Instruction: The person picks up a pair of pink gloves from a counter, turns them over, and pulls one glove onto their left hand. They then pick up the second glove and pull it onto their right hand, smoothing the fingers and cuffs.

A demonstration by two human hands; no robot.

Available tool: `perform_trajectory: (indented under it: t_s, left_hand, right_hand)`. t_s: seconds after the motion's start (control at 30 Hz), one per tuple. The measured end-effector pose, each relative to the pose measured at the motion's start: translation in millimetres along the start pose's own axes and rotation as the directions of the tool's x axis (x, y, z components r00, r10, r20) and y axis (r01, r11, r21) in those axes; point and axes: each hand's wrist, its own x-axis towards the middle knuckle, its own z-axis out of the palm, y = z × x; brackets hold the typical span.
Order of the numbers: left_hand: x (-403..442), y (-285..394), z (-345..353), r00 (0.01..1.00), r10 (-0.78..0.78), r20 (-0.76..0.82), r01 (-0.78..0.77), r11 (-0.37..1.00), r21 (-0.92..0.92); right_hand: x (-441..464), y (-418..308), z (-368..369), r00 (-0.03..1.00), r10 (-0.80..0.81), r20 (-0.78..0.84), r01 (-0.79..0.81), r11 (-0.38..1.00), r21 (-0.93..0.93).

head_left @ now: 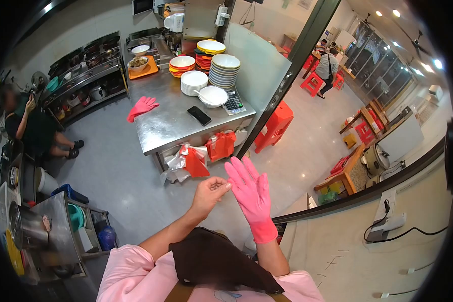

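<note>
My right hand (249, 196) wears a pink rubber glove (261, 226) that reaches the wrist. Its fingers point up and stand apart, holding nothing. Bare, my left hand (208, 198) is closed in a pinch at the edge of the gloved hand, thumb and forefinger on the glove's outer finger. A second pink glove (144, 106) lies over the left edge of the steel table (161, 133) ahead. On that table are a black phone (199, 115), a calculator (233, 100), a white bowl with a spoon (213, 96) and stacked white plates (194, 83).
Red and white plastic bags (196, 161) hang at the table's front. A person (32, 121) sits at the left near shelves. A steel pot (27, 226) stands on the lower-left counter. A dark door frame (297, 65) and red stool (274, 126) are at the right.
</note>
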Motion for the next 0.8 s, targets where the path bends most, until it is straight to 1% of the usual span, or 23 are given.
perform_trajectory:
  t_s: [0.13, 0.23, 0.33, 0.43, 0.53, 0.63, 0.73, 0.8]
  left_hand:
    - [0.7, 0.9, 8.7, 1.000, -0.023, 0.006, 0.023, 0.998, -0.063]
    - [-3.6, -2.1, 12.1, 0.995, -0.076, 0.065, 0.079, 0.995, -0.055]
    - [-10.4, -3.2, 16.9, 0.982, -0.141, 0.122, 0.144, 0.989, -0.016]
    - [-17.5, -9.0, 20.7, 0.955, -0.195, 0.225, 0.180, 0.980, 0.082]
    - [-22.5, -16.1, 24.5, 0.894, -0.291, 0.342, 0.266, 0.956, 0.120]
    - [-29.4, -12.5, 30.6, 0.841, -0.370, 0.394, 0.238, 0.908, 0.344]
    - [-37.3, -31.2, 40.5, 0.785, -0.356, 0.507, 0.127, 0.893, 0.431]
    - [-39.9, -26.3, 48.8, 0.800, -0.321, 0.507, 0.089, 0.899, 0.429]
  right_hand:
    - [2.0, 2.1, -0.2, 0.997, -0.073, 0.031, 0.073, 0.997, 0.011]
    - [4.0, 0.4, 1.8, 0.992, -0.116, 0.048, 0.114, 0.993, 0.036]
    - [6.4, -2.5, 5.5, 0.990, -0.139, 0.038, 0.135, 0.986, 0.096]
    - [7.7, -4.9, 4.9, 0.988, -0.155, 0.021, 0.151, 0.980, 0.132]
    - [10.4, -5.2, -5.6, 0.983, -0.181, -0.009, 0.180, 0.972, 0.149]
    - [13.7, -11.3, -23.7, 0.973, -0.220, -0.062, 0.228, 0.961, 0.160]
    - [18.8, -17.4, -39.5, 0.962, -0.246, -0.117, 0.266, 0.942, 0.205]
    - [24.9, -20.0, -52.9, 0.958, -0.254, -0.136, 0.281, 0.926, 0.251]
